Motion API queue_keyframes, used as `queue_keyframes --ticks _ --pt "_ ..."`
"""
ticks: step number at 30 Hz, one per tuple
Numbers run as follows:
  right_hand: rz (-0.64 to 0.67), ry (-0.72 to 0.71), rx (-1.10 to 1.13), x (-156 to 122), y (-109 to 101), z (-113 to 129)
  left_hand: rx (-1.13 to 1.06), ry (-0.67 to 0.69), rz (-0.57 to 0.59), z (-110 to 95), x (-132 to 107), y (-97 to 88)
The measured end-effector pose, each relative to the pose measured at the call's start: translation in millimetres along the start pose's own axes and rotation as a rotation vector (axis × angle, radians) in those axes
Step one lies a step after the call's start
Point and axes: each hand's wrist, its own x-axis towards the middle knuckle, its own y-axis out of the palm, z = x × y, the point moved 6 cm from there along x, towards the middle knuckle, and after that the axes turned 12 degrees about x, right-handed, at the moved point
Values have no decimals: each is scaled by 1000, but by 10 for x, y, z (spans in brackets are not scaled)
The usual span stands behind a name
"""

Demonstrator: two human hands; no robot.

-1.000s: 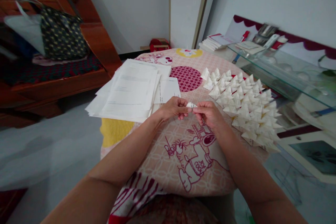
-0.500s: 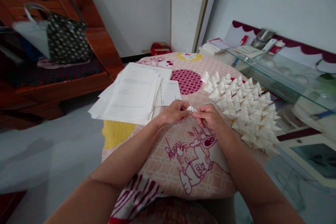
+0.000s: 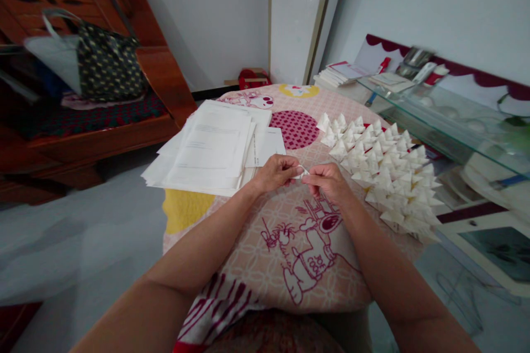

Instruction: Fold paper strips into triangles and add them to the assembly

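Note:
My left hand (image 3: 276, 172) and my right hand (image 3: 329, 181) meet above a cloth-covered table (image 3: 290, 242), fingers pinched together on a small folded piece of white paper (image 3: 302, 172). Only a sliver of the paper shows between the fingertips. A stack of white paper sheets (image 3: 211, 146) lies just left of my left hand. To the right of my right hand sits a heap of several folded white paper triangles (image 3: 385, 171).
A glass shelf unit (image 3: 455, 121) with books and cans stands at the right. A wooden bench (image 3: 83, 127) carrying a patterned bag (image 3: 105, 63) is at the left. Grey floor lies on the left side of the table.
The hands have pressed closer together, and less of the small paper shows between the fingers than before. The view has shifted slightly.

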Motion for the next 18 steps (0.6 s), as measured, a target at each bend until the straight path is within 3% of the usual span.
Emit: queue_keyframes --ticks 5,12,18 --pt "-79 -36 -21 4 -47 20 -76 -56 79 57 18 51" --pt "-50 -78 -48 4 -41 47 90 -2 12 -21 -23 -35" --pt "-85 -148 -123 32 -66 62 -133 -65 26 91 12 -76"
